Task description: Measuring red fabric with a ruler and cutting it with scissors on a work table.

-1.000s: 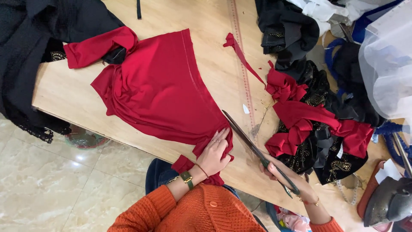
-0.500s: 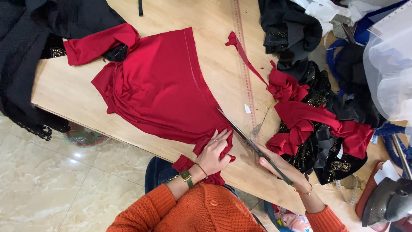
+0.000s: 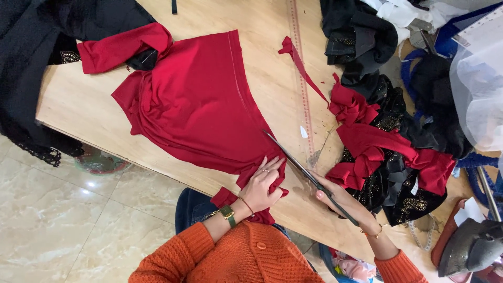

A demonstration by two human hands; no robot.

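Observation:
A red garment (image 3: 199, 105) lies spread flat on the wooden table (image 3: 84, 105). My left hand (image 3: 263, 184) presses flat on the garment's near corner, fingers apart, a watch on the wrist. My right hand (image 3: 338, 198) grips long dark scissors (image 3: 298, 163), whose blades run along the garment's right edge with the tip at the cloth. A narrow red fabric strip (image 3: 298, 60) lies to the right of the garment beside a clear ruler (image 3: 303, 94).
A heap of red and black beaded cloth (image 3: 387, 152) fills the table's right side. Black fabric (image 3: 31, 63) hangs over the left end. A dark iron (image 3: 469, 246) sits at the lower right. White tulle (image 3: 479, 89) is at the far right.
The scissors have slid forward along the garment's right edge. My left hand has stayed on the corner, shifting slightly.

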